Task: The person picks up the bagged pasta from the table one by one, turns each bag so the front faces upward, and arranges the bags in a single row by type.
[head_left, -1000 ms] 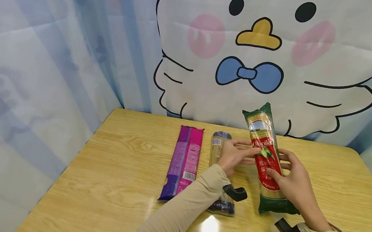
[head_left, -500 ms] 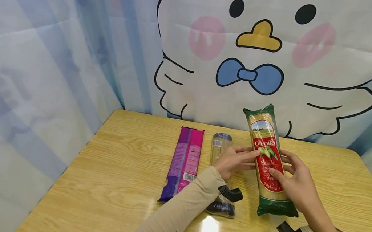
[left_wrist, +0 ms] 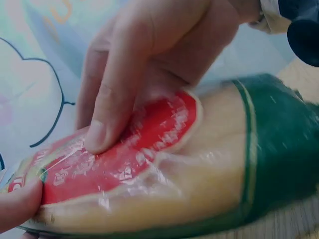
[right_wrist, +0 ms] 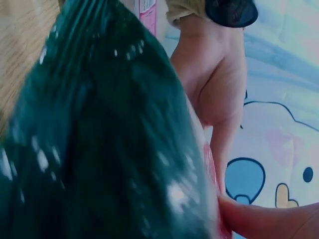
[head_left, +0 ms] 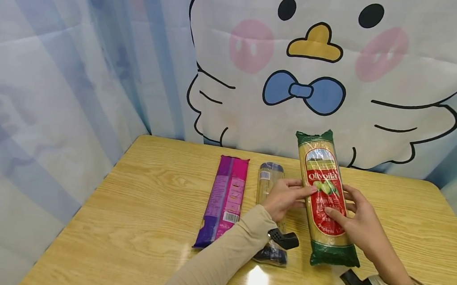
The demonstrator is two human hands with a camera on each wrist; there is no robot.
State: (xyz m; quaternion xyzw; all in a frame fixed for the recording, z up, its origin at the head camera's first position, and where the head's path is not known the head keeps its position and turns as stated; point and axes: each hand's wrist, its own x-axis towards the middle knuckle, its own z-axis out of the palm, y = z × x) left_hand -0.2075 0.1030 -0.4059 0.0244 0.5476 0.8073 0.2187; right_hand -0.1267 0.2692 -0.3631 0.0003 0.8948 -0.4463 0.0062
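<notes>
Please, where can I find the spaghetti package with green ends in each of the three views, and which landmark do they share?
Head: the spaghetti package is right of centre, between the left hand and the right hand.
Left wrist: across the lower part, its red label left of centre.
Right wrist: its green end fills most of the left and centre.
Shared landmark: the cartoon-printed cloth in the background.

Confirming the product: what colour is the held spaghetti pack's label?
The label is mostly red, shown best in the head view.
</notes>
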